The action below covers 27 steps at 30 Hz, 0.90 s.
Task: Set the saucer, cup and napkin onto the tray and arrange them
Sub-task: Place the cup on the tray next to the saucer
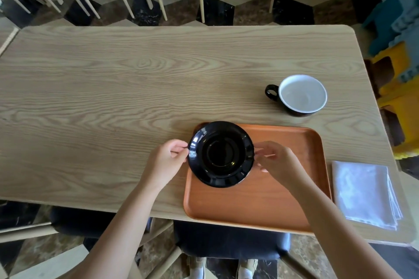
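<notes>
A glossy black saucer (221,154) is over the far left corner of the orange wooden tray (260,199). My left hand (166,161) pinches the saucer's left rim and my right hand (275,161) holds its right rim. I cannot tell whether the saucer rests on the tray or hovers just above it. A black cup with a white inside (301,95) stands on the table beyond the tray, its handle pointing left. A folded white napkin (365,192) lies flat on the table just right of the tray.
The light wooden table (113,97) spreads wide to the left and beyond. Chairs with dark seats (226,242) stand at the near edge, pale chair legs crowd the far side, and blue and yellow furniture (399,52) sits off the right end.
</notes>
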Available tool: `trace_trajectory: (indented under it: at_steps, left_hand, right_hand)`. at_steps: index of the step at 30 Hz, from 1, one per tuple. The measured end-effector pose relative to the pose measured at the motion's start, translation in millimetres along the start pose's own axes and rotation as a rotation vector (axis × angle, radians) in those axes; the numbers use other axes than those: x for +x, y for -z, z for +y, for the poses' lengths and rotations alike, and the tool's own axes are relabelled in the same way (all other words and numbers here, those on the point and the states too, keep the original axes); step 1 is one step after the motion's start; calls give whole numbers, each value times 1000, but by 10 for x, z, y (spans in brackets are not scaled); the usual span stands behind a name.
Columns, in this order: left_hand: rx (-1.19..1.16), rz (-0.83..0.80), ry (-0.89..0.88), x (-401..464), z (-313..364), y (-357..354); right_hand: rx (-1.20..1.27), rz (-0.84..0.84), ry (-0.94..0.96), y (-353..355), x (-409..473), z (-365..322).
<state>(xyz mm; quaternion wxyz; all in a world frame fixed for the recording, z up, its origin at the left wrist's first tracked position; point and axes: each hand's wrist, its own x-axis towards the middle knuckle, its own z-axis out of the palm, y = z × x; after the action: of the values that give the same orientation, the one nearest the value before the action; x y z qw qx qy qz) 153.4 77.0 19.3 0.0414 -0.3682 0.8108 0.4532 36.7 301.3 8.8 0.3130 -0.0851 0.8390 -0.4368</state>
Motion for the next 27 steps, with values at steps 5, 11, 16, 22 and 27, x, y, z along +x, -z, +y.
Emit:
trace_trajectory:
  at_steps: [5, 11, 16, 22, 27]
  left_hand:
    - [113, -15, -188, -45, 455, -88]
    - [410, 5, -706, 191, 1288, -424]
    - [811, -13, -986, 598, 1561, -819]
    - [1022, -106, -851, 862, 1603, -1144]
    - [827, -66, -905, 893, 1603, -1206]
  right_hand:
    - [-163, -3, 134, 449, -130, -230]
    - [-609, 340, 332, 1162, 40, -354]
    - [-937, 238, 313, 1404, 331, -190]
    - [-904, 173, 240, 1357, 563, 14]
    - [-793, 268, 305, 1319, 648, 76]
